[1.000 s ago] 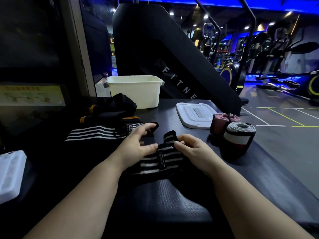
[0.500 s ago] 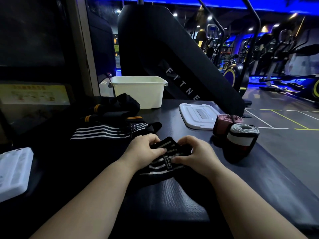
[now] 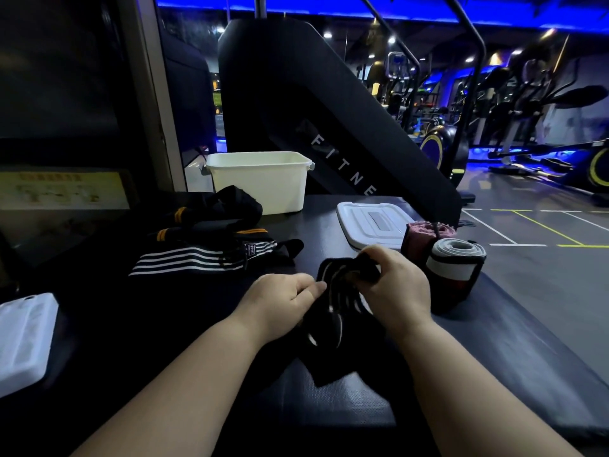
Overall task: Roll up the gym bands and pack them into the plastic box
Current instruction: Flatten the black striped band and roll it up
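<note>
A black gym band with white stripes is partly rolled at its far end, and its loose tail trails toward me over the dark table. My right hand grips the rolled end, lifted a little off the surface. My left hand touches the band's left side, fingers curled against it. The white plastic box stands open at the back. Its white lid lies flat to the right. A grey, white and red rolled band and a pink rolled band stand near my right hand.
More unrolled bands lie left of centre: a black one with white stripes and black ones with orange marks. A white ribbed plastic piece sits at the left edge. A black fitness machine rises behind the table. The table edge drops off at right.
The band's far end has been rolled up further and lifted. My right hand has moved up and right with the roll, while my left hand has slid down along the band's side.
</note>
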The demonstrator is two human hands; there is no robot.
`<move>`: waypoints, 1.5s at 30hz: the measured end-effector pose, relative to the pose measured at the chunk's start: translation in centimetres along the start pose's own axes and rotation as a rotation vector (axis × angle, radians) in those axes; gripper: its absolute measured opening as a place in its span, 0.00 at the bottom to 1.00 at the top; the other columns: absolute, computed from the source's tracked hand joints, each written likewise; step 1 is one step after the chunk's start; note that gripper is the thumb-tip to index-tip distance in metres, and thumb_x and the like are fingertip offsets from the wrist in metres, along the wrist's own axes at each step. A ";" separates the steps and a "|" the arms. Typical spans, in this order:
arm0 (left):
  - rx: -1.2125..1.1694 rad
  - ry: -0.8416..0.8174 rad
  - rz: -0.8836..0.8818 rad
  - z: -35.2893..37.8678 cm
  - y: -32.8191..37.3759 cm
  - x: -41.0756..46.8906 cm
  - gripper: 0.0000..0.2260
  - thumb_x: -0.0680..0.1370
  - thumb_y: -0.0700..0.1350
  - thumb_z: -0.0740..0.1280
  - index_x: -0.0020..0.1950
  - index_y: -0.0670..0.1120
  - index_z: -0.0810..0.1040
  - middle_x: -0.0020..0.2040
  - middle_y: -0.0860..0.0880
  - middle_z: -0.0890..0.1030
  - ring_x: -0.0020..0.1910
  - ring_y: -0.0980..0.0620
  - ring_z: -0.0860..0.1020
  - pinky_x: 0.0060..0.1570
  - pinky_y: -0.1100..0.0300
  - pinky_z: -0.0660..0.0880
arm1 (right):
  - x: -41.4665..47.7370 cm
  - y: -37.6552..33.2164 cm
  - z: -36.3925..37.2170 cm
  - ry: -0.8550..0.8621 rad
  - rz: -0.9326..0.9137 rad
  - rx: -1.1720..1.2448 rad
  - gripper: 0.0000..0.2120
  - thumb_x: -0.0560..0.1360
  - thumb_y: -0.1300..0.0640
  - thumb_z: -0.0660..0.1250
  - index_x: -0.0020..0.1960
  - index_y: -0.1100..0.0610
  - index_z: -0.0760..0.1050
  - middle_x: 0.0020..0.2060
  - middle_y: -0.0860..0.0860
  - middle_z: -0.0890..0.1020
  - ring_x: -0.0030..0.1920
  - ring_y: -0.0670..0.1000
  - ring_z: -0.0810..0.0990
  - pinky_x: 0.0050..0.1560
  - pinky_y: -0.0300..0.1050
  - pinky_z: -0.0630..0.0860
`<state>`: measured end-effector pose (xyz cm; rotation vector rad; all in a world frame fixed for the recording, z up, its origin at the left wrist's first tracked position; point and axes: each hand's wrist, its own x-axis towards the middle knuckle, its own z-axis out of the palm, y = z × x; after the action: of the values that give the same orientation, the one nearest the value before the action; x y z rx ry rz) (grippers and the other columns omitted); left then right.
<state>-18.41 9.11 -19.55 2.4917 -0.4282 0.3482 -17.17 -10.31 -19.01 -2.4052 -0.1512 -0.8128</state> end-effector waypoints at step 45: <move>0.032 0.088 -0.086 1.4 -0.7 0.8 0.10 0.71 0.54 0.72 0.46 0.57 0.72 0.51 0.57 0.72 0.55 0.54 0.71 0.59 0.57 0.68 | 0.3 0.2 0.0 -0.262 0.280 0.554 0.12 0.66 0.55 0.79 0.46 0.48 0.80 0.35 0.48 0.73 0.35 0.47 0.73 0.42 0.42 0.73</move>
<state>-17.19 8.64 -20.73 2.5057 -0.2811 0.4308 -16.89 -10.54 -18.94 -1.9339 -0.1186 -0.2733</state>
